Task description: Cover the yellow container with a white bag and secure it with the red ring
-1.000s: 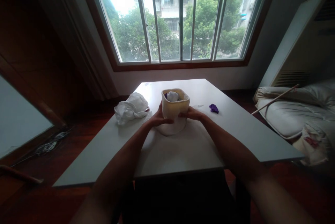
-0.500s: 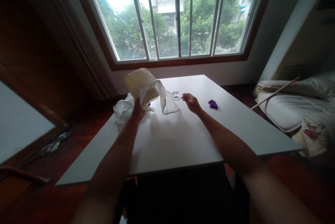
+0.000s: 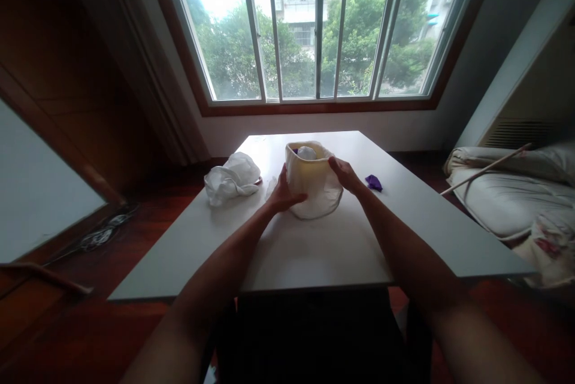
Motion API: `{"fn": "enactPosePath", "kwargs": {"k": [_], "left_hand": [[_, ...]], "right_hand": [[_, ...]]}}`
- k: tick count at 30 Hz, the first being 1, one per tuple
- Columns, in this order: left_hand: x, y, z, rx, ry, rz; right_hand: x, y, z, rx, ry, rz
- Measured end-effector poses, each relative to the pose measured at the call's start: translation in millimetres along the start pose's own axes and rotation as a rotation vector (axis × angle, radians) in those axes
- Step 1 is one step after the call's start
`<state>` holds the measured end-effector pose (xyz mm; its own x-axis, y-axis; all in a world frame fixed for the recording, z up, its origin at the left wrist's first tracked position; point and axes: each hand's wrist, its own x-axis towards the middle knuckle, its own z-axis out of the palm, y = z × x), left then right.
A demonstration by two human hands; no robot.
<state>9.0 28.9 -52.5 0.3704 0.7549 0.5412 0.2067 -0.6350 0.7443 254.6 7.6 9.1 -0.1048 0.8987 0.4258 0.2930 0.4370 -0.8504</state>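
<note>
A pale yellow bin (image 3: 309, 174) stands upright between my hands on the white table. A translucent white plastic bag is draped over its outside and rim, with loose film hanging down toward me. Inside the mouth a crumpled white wad (image 3: 307, 153) shows, with a bit of purple beside it. My left hand (image 3: 284, 193) is wrapped against the bin's left side, thumb across the front. At the right rim, my right hand (image 3: 344, 174) is closed on the edge and the film. A crumpled white plastic bag (image 3: 231, 180) lies left of my left hand.
A small crumpled purple piece (image 3: 374, 183) lies on the white table (image 3: 309, 258), right of my right hand. Beyond the far edge is a window (image 3: 318, 42). A pale sofa with a thin stick (image 3: 487, 168) across it stands to the right. Cables (image 3: 103, 234) lie on the floor at left.
The bin, held tilted in my left hand, has come upright and moved right to mid-table. My right hand, open and apart before, now grips its rim. The small round pieces behind are now hidden.
</note>
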Motion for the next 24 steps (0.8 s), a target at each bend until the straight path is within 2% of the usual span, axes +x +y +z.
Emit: {"fn": "enactPosePath", "kwargs": {"k": [3,6,7,9,12,15,20,24], "left_hand": [[0.4,-5.9,-6.3,0.099,-0.056,-0.025],[6.3,-12.3,-32.9,0.243,-0.166,-0.117],[8.4,-14.7,-45.0,0.283,-0.161,-0.143],[10.8,-20.1,-69.4,0.331,-0.080,-0.208],[7.7,-30.6,-94.3,0.534,0.159,-0.355],[1.6,-43.3,-99.0,0.660,0.254,-0.469],[4.3,-59.9,-90.9,0.717,0.253,-0.554],[9.6,-61.2,-89.2,0.757,0.231,-0.583]], "right_hand": [[2.2,8.8,-2.9,-0.158,0.006,-0.020],[2.8,14.6,-4.0,-0.208,0.001,-0.026],[2.9,16.2,-4.6,-0.202,0.001,-0.020],[3.2,19.6,-6.3,-0.174,0.007,-0.001],[3.9,23.6,-8.8,-0.130,0.054,0.006],[4.1,23.8,-10.3,-0.122,0.137,-0.032],[4.3,23.1,-12.5,-0.166,0.170,-0.049],[4.0,24.2,-13.9,-0.237,0.171,-0.039]]}}
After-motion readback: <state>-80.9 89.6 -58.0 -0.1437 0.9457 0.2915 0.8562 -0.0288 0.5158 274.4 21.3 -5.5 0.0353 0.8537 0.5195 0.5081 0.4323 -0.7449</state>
